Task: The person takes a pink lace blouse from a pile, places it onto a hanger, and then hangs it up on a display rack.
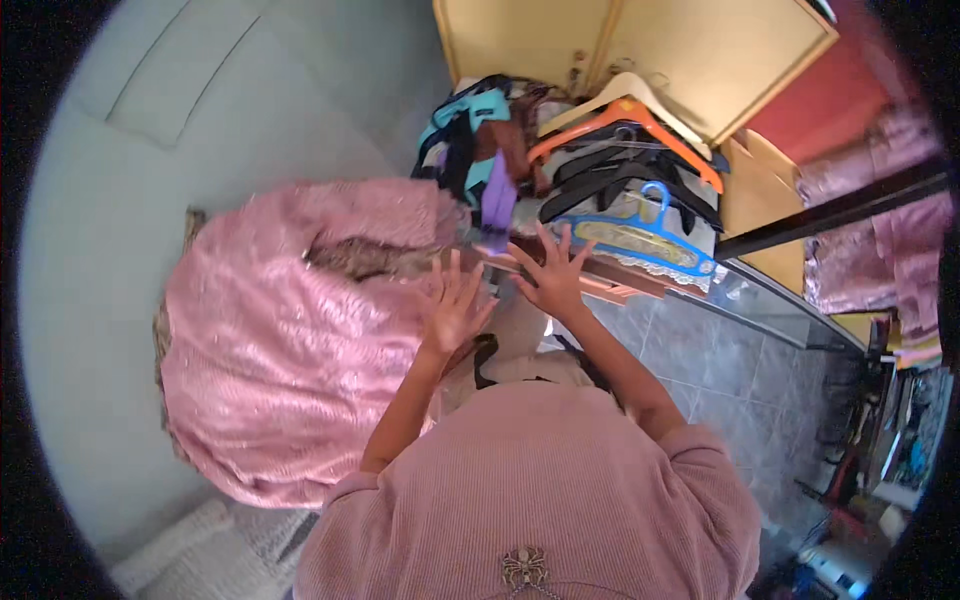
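My left hand (454, 311) is held up with its fingers spread and nothing in it, at the right edge of a shiny pink fabric cover (300, 360). My right hand (553, 277) is also empty, fingers apart, just left of a blue plastic clothes hanger (652, 225). Behind that hanger lie an orange hanger (626, 112) and a cream-coloured one (637, 84), among black hangers (600, 180). To their left is a heap of clothes, with a purple cloth (498, 196) and a turquoise garment (487, 106). Brown patterned fabric (375, 259) shows in a gap of the pink cover.
Cream cupboard doors (675, 45) with wooden edging stand behind the hangers. A dark bar (832, 210) crosses at the right, above a glass-topped surface (765, 307). A pale wall (187, 150) rises at the left. Grey tiles (705, 360) form the floor; assorted items crowd the lower right.
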